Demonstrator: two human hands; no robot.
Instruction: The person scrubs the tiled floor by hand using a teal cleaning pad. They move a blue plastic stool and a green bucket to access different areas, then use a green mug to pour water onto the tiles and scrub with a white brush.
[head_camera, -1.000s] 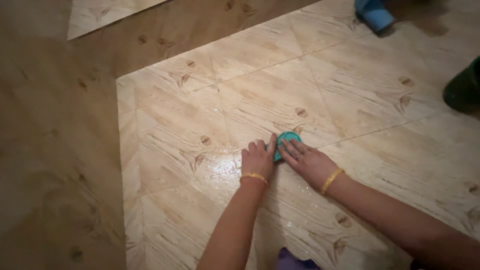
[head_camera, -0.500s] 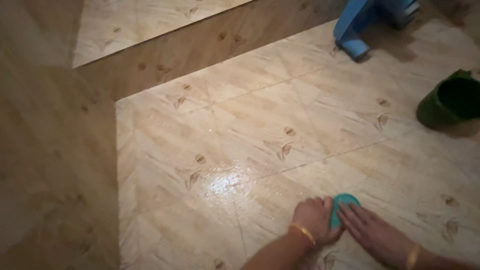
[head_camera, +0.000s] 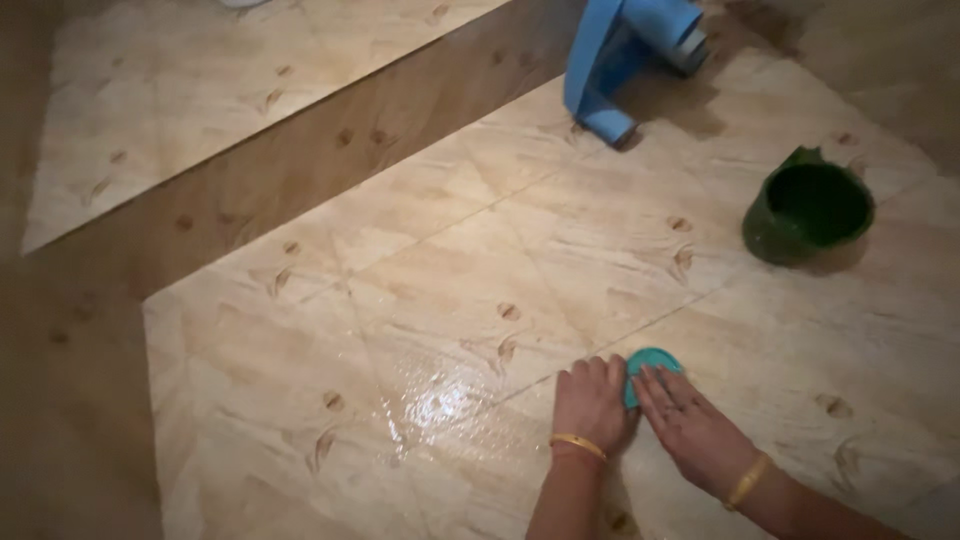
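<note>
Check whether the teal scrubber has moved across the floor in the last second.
Yes. The scrubber has slid to the right, closer to the green pot.

Floor (head_camera: 620, 250): glazed tile, wood-grain print, wet and glossy beside the scrubber (head_camera: 650, 362), teal plastic. Green bucket (head_camera: 805, 215): smooth plastic. Bangles: shiny yellow metal.
</note>
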